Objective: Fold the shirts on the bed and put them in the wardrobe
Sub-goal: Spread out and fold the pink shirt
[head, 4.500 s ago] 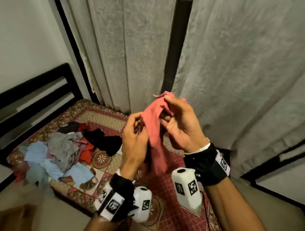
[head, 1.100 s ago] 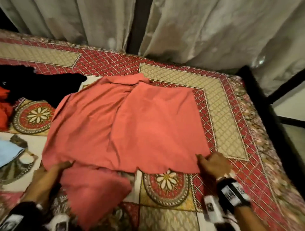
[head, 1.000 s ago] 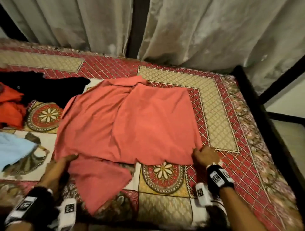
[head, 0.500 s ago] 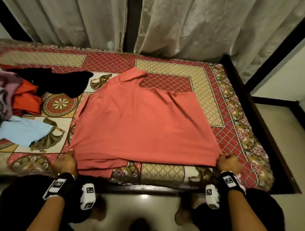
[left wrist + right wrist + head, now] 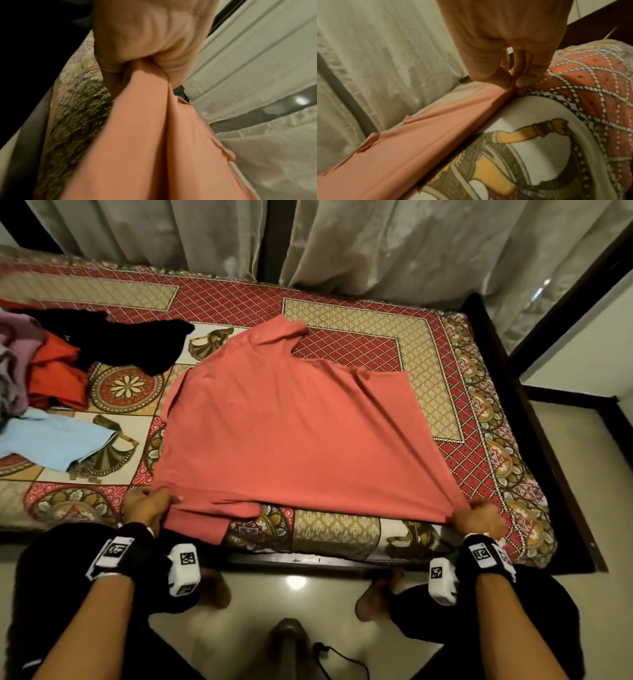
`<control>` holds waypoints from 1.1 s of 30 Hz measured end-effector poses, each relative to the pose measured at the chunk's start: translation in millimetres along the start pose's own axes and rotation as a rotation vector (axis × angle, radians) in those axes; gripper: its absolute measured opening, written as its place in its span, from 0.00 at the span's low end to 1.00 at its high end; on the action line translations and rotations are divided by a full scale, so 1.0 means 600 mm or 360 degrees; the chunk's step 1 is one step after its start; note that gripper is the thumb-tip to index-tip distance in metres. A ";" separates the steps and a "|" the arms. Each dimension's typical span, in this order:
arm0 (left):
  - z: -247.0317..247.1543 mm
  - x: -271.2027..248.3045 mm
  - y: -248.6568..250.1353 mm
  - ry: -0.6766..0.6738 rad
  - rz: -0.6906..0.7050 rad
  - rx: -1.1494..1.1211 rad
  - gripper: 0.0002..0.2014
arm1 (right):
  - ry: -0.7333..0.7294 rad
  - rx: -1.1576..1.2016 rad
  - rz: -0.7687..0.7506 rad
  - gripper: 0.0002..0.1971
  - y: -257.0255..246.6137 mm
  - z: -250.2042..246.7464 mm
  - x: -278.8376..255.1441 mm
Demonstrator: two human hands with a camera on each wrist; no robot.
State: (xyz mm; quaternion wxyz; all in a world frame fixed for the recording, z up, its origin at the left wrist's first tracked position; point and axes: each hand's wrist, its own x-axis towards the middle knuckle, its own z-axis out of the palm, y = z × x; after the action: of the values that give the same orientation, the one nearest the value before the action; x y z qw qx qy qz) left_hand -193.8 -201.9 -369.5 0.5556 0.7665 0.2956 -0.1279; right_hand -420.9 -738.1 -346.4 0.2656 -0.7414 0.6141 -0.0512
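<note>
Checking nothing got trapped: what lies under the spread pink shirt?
Around the pink shirt only the patterned bedsheet shows, and its own lower layer sticks out near the left hand. Whatever lies beneath its middle is covered.

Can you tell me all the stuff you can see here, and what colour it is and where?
pink shirt: one, salmon pink, spread flat mid-bed
black garment: one, black, bed's left
orange-red garment: one, far left
light blue garment: one, left, near edge
mauve garment: one, far left edge
bedspread: one, red and gold patterned
curtains: pale grey, behind bed
left hand: grips shirt's near-left corner
right hand: pinches near-right corner
</note>
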 end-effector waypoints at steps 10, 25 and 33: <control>0.049 -0.114 0.099 0.0320 0.0861 0.1122 0.32 | 0.0297 -0.0567 -0.0631 0.22 -0.063 0.034 -0.019; 0.282 0.233 0.344 0.0135 0.1418 0.1626 0.17 | -0.0016 -0.1057 -0.1415 0.16 -0.418 0.099 0.222; 0.348 0.480 0.462 -0.0129 0.0538 0.1183 0.16 | -0.0192 -0.0943 -0.1357 0.13 -0.517 0.175 0.356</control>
State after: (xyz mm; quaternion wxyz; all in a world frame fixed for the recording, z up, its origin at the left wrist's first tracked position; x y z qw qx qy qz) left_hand 227.4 -363.7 -378.5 0.2650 0.9473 0.0770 -0.1630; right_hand -53.3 -871.5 -347.9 0.0348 -0.9706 0.2294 0.0638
